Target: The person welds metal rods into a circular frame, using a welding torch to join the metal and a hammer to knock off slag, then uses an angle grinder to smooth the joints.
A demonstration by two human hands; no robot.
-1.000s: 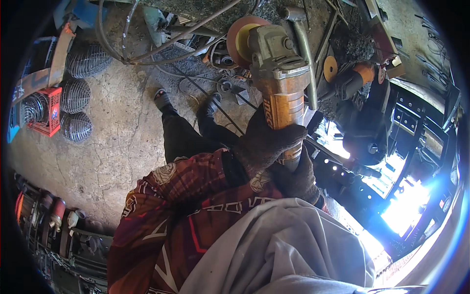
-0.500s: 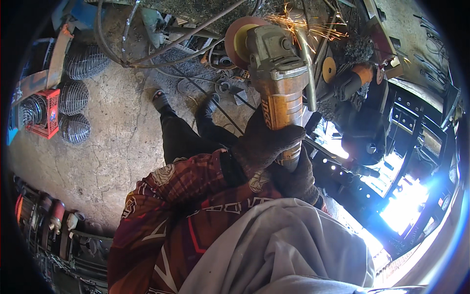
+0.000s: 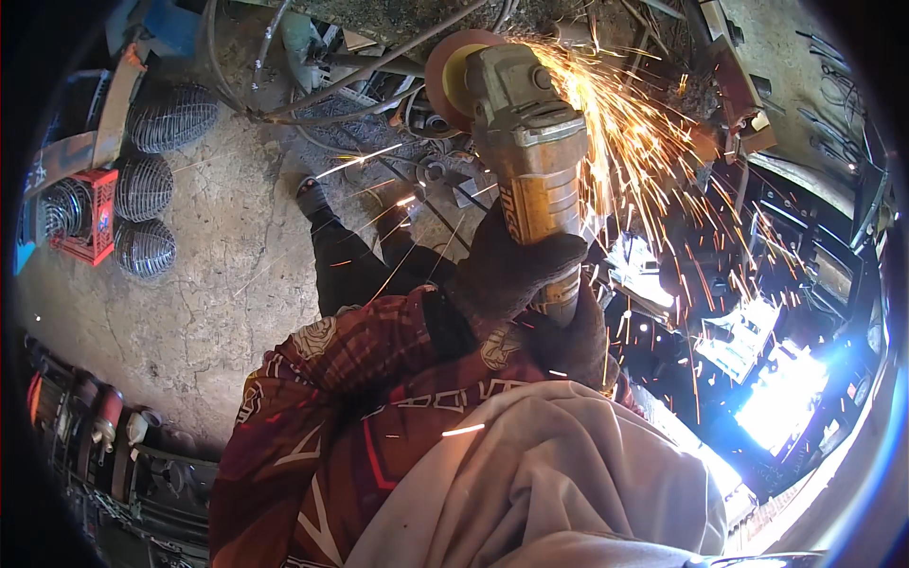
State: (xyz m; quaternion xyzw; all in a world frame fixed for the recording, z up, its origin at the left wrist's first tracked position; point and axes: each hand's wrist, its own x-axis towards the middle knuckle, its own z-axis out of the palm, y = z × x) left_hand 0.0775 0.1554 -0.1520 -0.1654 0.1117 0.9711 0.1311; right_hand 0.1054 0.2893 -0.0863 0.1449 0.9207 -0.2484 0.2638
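In dark work gloves, both of my hands are closed on an orange and grey angle grinder point(image 3: 540, 180). My left hand point(image 3: 507, 260) wraps around the middle of its body. Lower down, at the tail end of the tool, my right hand point(image 3: 579, 346) grips it. The round brown and yellow disc point(image 3: 449, 80) sits at the grinder's far left side. A thick stream of bright sparks point(image 3: 630, 114) shoots off to the right of the tool head. Where the disc touches the metal is hidden behind the head.
Bent rods or cables point(image 3: 379, 66) cross the far side, near metal scraps on the floor. My feet point(image 3: 312, 194) stand on concrete. A red crate point(image 3: 93, 218) and round wire cages point(image 3: 151, 185) stand left. Tools line the lower left edge point(image 3: 109, 417). Glaring light point(image 3: 781, 398) falls at right.
The sparks have grown from a small spray into a wide, dense fan reaching right and down, with some streaks over my legs and clothes. The grinder has shifted slightly left.
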